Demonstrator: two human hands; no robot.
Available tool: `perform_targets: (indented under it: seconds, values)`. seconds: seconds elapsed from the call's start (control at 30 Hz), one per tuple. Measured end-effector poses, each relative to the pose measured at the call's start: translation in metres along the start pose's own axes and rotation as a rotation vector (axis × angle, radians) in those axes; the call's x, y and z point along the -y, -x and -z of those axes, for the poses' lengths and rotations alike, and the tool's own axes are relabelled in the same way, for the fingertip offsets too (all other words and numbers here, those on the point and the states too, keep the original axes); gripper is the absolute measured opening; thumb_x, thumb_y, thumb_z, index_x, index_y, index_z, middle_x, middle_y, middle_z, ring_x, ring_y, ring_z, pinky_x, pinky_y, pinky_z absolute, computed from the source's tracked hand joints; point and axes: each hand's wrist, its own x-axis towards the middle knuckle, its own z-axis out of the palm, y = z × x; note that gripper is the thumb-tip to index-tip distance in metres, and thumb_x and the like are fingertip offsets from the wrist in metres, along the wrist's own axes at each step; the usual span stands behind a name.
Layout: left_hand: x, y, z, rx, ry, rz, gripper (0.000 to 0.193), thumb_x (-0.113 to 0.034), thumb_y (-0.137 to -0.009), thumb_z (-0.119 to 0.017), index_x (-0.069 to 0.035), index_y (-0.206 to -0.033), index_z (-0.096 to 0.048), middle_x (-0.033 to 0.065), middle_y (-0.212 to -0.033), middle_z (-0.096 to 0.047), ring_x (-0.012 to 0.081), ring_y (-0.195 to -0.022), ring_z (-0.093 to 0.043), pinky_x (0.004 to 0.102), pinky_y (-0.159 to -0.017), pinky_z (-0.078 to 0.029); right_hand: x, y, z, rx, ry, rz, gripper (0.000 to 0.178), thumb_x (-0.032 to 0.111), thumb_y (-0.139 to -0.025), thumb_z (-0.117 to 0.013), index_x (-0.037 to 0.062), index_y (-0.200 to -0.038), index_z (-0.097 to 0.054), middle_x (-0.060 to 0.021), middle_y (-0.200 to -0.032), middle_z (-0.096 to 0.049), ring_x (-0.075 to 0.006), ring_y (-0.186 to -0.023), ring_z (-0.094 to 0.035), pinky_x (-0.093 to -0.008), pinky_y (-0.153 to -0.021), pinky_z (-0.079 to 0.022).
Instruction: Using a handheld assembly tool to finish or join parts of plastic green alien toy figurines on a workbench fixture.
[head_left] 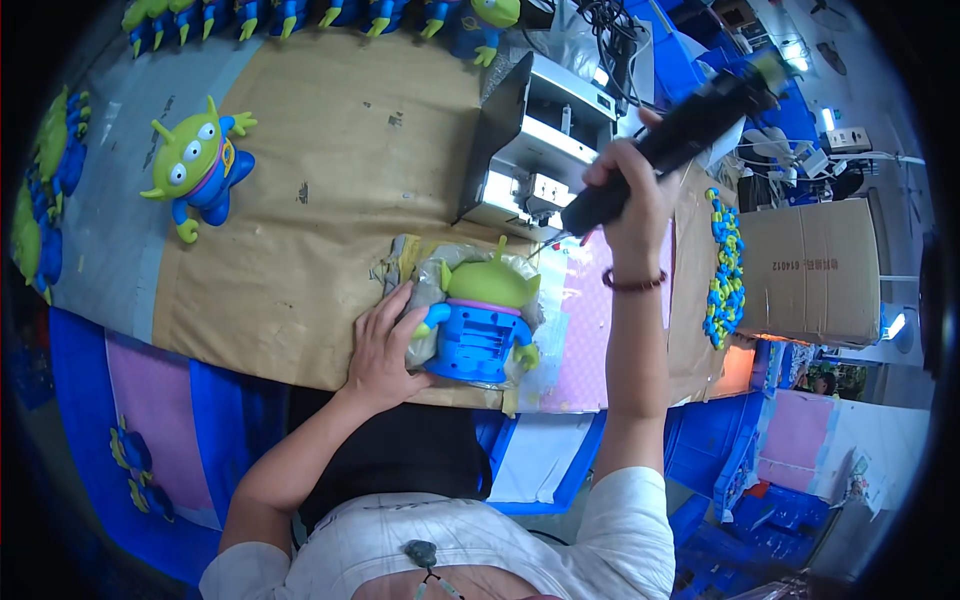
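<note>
A toy alien figure (478, 318) with a green head and blue body lies face down on a padded, plastic-wrapped rest (428, 285) in front of me, its open back recess facing up. My left hand (382, 345) curls round the figure's left-side arm, holding it against the padding. My right hand (632, 200) grips a black electric screwdriver (665, 150), raised to the right of the figure. The thin bit slants down and left, ending near the figure's head and apart from its back. Motion blurs the far end of the tool.
Another three-eyed figure (207, 165) lies at the left of the brown-covered table (330, 130). More figures line the far and left edges. A metal box-like device (540, 130) stands behind the work spot. Small blue-and-green parts (724, 270) and a cardboard box (815, 270) are at right.
</note>
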Motion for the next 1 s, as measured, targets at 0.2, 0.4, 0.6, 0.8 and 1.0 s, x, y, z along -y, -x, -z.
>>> perform_targets:
  seconds: [0.2, 0.4, 0.6, 0.8, 1.0]
  values:
    - [-0.001, 0.003, 0.003, 0.005, -0.04, 0.011, 0.096, -0.028, -0.058, -0.087, -0.014, -0.138, -0.035, 0.0189, -0.147, -0.033, 0.0371, -0.133, -0.037, 0.0481, -0.104, -0.029, 0.041, 0.102, 0.003, 0.151, -0.115, 0.029, 0.07, -0.011, -0.074, -0.055, 0.0027, -0.137, -0.027, -0.0087, -0.067, -0.056, -0.0184, -0.052, -0.055, -0.033, -0.056, -0.05]
    - [-0.002, 0.0, -0.003, -0.03, -0.055, -0.027, 0.095, -0.031, -0.061, -0.086, -0.013, -0.139, -0.035, 0.0199, -0.147, -0.034, 0.0371, -0.132, -0.038, 0.0478, -0.104, -0.029, 0.033, 0.161, 0.017, 0.314, -0.153, 0.175, 0.071, 0.001, -0.082, -0.065, 0.0104, -0.139, -0.023, -0.0065, -0.074, -0.058, -0.0193, -0.063, -0.059, -0.0363, -0.063, -0.053]
    - [-0.002, -0.001, -0.002, -0.021, -0.045, -0.028, 0.094, -0.03, -0.061, -0.086, -0.013, -0.138, -0.035, 0.0207, -0.147, -0.034, 0.0377, -0.132, -0.038, 0.048, -0.104, -0.03, 0.015, 0.172, 0.02, 0.392, -0.129, 0.258, 0.065, -0.002, -0.079, -0.067, 0.0123, -0.133, -0.033, -0.0075, -0.076, -0.059, -0.0213, -0.062, -0.06, -0.0368, -0.061, -0.053]
    - [-0.001, 0.003, -0.003, -0.027, -0.055, -0.022, 0.094, -0.029, -0.06, -0.086, -0.014, -0.137, -0.035, 0.0207, -0.147, -0.034, 0.0379, -0.132, -0.038, 0.0484, -0.104, -0.03, 0.004, 0.173, 0.018, 0.542, -0.158, 0.39, 0.069, -0.007, -0.071, -0.066, 0.0108, -0.132, -0.038, -0.0096, -0.073, -0.059, -0.0229, -0.056, -0.06, -0.0346, -0.05, -0.051]
    - [0.0, 0.003, -0.004, -0.03, -0.047, -0.023, 0.095, -0.029, -0.059, -0.087, -0.015, -0.137, -0.035, 0.0196, -0.146, -0.033, 0.0374, -0.133, -0.037, 0.0488, -0.103, -0.03, -0.001, 0.171, 0.016, 0.566, -0.173, 0.407, 0.072, -0.007, -0.069, -0.066, 0.0115, -0.132, -0.038, -0.0086, -0.071, -0.06, -0.0231, -0.056, -0.061, -0.0352, -0.051, -0.051]
